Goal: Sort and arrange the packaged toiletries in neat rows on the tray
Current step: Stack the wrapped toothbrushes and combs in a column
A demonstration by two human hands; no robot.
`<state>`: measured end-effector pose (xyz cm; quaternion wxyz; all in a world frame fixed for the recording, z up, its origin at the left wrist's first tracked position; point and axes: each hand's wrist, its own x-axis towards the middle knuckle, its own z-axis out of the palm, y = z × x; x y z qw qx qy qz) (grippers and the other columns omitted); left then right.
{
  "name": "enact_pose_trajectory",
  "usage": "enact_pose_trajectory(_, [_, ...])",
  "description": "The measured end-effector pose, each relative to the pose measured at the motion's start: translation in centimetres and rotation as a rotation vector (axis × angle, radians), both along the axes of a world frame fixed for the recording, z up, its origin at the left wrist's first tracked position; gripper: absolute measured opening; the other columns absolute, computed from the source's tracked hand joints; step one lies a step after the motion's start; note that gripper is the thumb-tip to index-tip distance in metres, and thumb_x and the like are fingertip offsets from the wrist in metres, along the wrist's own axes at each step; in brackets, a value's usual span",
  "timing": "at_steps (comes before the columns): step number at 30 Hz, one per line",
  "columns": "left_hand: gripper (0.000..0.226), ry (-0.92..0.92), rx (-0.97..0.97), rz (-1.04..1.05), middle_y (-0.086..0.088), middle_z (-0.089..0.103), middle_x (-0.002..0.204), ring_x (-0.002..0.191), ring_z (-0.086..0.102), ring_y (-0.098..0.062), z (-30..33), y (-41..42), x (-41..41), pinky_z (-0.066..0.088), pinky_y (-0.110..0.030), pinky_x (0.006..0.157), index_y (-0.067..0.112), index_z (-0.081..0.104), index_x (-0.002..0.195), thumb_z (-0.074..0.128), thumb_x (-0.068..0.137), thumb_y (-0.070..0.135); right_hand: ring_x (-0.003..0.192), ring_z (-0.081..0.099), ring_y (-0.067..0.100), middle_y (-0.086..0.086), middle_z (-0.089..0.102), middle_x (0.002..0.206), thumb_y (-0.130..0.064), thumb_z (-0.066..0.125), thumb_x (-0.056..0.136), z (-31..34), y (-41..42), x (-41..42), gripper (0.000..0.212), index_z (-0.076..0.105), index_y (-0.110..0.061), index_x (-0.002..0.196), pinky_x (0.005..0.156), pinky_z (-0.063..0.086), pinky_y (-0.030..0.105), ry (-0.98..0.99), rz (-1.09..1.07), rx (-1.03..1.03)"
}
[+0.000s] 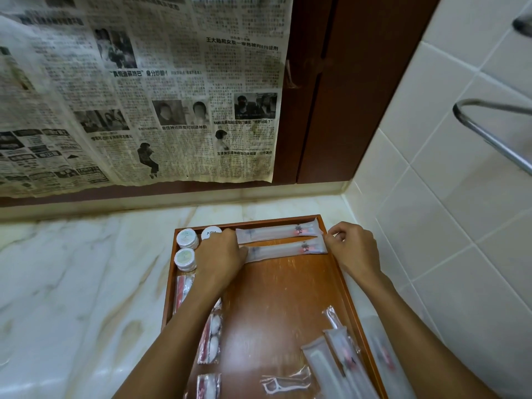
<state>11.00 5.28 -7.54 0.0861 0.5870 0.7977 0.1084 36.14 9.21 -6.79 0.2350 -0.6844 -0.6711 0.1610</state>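
Note:
A brown wooden tray (282,286) lies on the marble counter. Two long frosted toothbrush packets lie side by side at its far end: one (277,233) along the rim, the second (285,249) just below. My left hand (220,254) holds the second packet's left end, and my right hand (352,249) pinches its right end. Three round white soap packs (187,239) sit at the far left corner. Cotton-bud packets (211,338) run down the left side. More long packets (339,364) and a floss-pick packet (285,383) lie at the near right.
The white marble counter (80,277) spreads to the left. A newspaper sheet (138,90) hangs on the brown wall behind. White tiles (449,214) and a chrome rail (489,133) stand on the right, close to the tray's edge.

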Motion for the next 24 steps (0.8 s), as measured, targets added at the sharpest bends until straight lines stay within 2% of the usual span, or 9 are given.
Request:
enact_pose_trajectory(3, [0.025,-0.008,0.008,-0.039,0.003,0.054,0.064,0.060,0.056,-0.015,0.6,-1.8,0.8,0.042,-0.023,0.049,0.017,0.059,0.073,0.061,0.086,0.039,0.070,0.058,0.008,0.001,0.071,0.091,-0.033,0.065,0.088,0.7,-2.2,0.6,0.020,0.069,-0.017,0.100,0.054,0.040,0.014,0.049,-0.008,-0.049])
enact_pose_trajectory(6, [0.023,-0.027,0.022,-0.105,0.002,0.060,0.066,0.062,0.059,-0.015,1.0,-4.5,2.0,0.037,-0.021,0.046,0.016,0.066,0.074,0.059,0.086,0.033,0.068,0.057,0.006,-0.003,0.068,0.084,-0.029,0.065,0.088,1.3,-5.6,1.6,0.013,0.070,-0.020,0.097,0.055,0.040,0.015,0.075,-0.030,-0.130])
enact_pose_trajectory(8, [0.023,-0.078,-0.002,-0.175,0.000,0.068,0.076,0.066,0.062,-0.015,0.7,-6.4,3.3,0.049,-0.026,0.055,0.014,0.070,0.078,0.058,0.087,0.031,0.068,0.057,0.004,-0.008,0.065,0.081,-0.028,0.065,0.088,1.5,-8.6,2.2,0.008,0.069,-0.023,0.093,0.056,0.041,0.016,0.085,-0.039,-0.198])
enact_pose_trajectory(10, [0.022,-0.132,-0.032,-0.270,0.001,0.071,0.087,0.072,0.063,-0.012,0.0,-8.4,5.0,0.053,-0.027,0.065,0.017,0.072,0.085,0.057,0.088,0.032,0.068,0.058,0.001,-0.010,0.067,0.079,-0.025,0.064,0.087,1.6,-11.9,2.9,0.004,0.068,-0.027,0.085,0.057,0.042,0.015,0.092,-0.023,-0.267])
enact_pose_trajectory(13, [0.018,-0.204,-0.086,-0.438,0.002,0.068,0.090,0.072,0.055,-0.007,-0.6,-11.3,7.8,0.037,-0.018,0.061,0.022,0.065,0.084,0.056,0.092,0.035,0.062,0.059,0.000,-0.011,0.067,0.071,-0.032,0.064,0.086,1.1,-16.5,3.9,0.013,0.067,-0.027,0.075,0.054,0.041,0.015,0.009,0.008,-0.394])
enact_pose_trajectory(15, [0.019,-0.163,-0.106,-0.547,-0.003,0.063,0.091,0.076,0.052,-0.013,-1.2,-12.7,9.3,0.033,-0.023,0.063,0.022,0.057,0.081,0.053,0.091,0.038,0.051,0.054,0.002,-0.007,0.061,0.058,-0.042,0.061,0.086,0.2,-18.9,4.6,0.028,0.061,-0.024,0.065,0.051,0.042,0.019,-0.091,0.017,-0.437])
enact_pose_trajectory(19, [0.026,-0.158,-0.125,-0.548,0.001,0.052,0.101,0.089,0.050,-0.015,-1.8,-15.3,10.8,0.048,-0.032,0.074,0.025,0.061,0.100,0.055,0.087,0.046,0.050,0.055,0.007,-0.005,0.057,0.057,-0.041,0.061,0.086,-1.1,-22.1,5.2,0.029,0.056,-0.022,0.065,0.051,0.042,0.022,-0.166,0.016,-0.407])
enact_pose_trajectory(21, [0.025,-0.188,-0.115,-0.537,0.004,0.051,0.103,0.091,0.047,-0.012,-1.5,-16.5,11.0,0.045,-0.027,0.072,0.026,0.062,0.103,0.056,0.088,0.045,0.050,0.052,0.004,-0.007,0.056,0.059,-0.034,0.064,0.086,-1.2,-22.7,5.2,0.024,0.055,-0.024,0.067,0.050,0.041,0.019,-0.115,0.018,-0.406])
enact_pose_trajectory(24, [0.021,-0.204,-0.111,-0.514,0.006,0.051,0.095,0.085,0.046,-0.009,-0.9,-17.7,10.9,0.033,-0.019,0.063,0.023,0.063,0.098,0.057,0.089,0.041,0.048,0.050,0.005,-0.006,0.055,0.056,-0.025,0.064,0.085,-1.2,-23.1,5.1,0.022,0.056,-0.024,0.064,0.051,0.046,0.023,-0.049,0.023,-0.383])
